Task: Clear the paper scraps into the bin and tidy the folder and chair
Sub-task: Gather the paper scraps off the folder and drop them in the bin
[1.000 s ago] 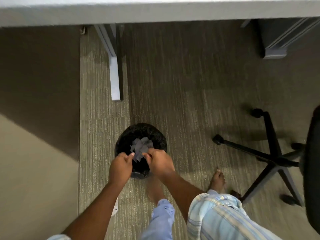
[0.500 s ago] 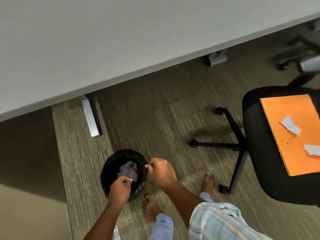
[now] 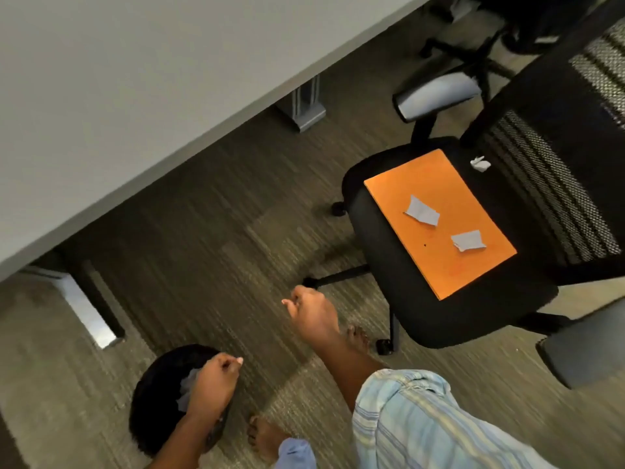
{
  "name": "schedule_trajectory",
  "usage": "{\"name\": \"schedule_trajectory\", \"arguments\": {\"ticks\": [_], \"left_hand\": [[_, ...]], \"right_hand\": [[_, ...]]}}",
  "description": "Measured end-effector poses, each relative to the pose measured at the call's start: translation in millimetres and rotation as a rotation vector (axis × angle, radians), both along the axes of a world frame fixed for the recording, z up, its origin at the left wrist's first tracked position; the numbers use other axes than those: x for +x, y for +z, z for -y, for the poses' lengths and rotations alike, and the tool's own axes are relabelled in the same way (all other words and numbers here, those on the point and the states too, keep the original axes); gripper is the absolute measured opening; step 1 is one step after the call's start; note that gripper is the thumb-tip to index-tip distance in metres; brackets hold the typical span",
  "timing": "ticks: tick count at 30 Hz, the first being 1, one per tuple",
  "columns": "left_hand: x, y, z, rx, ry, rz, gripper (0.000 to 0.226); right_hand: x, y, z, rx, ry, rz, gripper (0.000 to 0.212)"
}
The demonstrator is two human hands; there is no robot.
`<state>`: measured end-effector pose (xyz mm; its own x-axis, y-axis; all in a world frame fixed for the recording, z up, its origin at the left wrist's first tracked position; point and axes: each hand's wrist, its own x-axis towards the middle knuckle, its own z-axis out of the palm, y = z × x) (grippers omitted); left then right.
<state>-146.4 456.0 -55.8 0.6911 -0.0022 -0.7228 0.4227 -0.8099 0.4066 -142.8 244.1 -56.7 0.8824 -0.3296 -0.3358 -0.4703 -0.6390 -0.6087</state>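
Torn scraps [image 3: 422,211] on flat orange folder [image 3: 439,228], mesh-backed chair [image 3: 449,319]

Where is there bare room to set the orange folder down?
The desk top is bare in view. The carpet between the desk leg and the chair is open. By the bin it is crowded with both hands and feet.

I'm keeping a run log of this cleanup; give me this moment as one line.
left hand: over bin, fist closed | right hand: mid-air, curled | folder: on chair seat, two scraps on it
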Motion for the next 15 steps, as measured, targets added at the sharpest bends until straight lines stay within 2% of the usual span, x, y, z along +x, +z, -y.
{"name": "schedule_trajectory", "arguments": {"ticks": [8,15], "left_hand": [[32,4,103,0.028,-0.185,0.119,0.028],[58,15,211,-0.023,-0.419,0.226,0.02]], "right_hand": [[-9,-4,126,-0.028,-0.322,0.015,0.02],[-22,-4,233,-0.203,-0.726,0.109,0.032]]}}
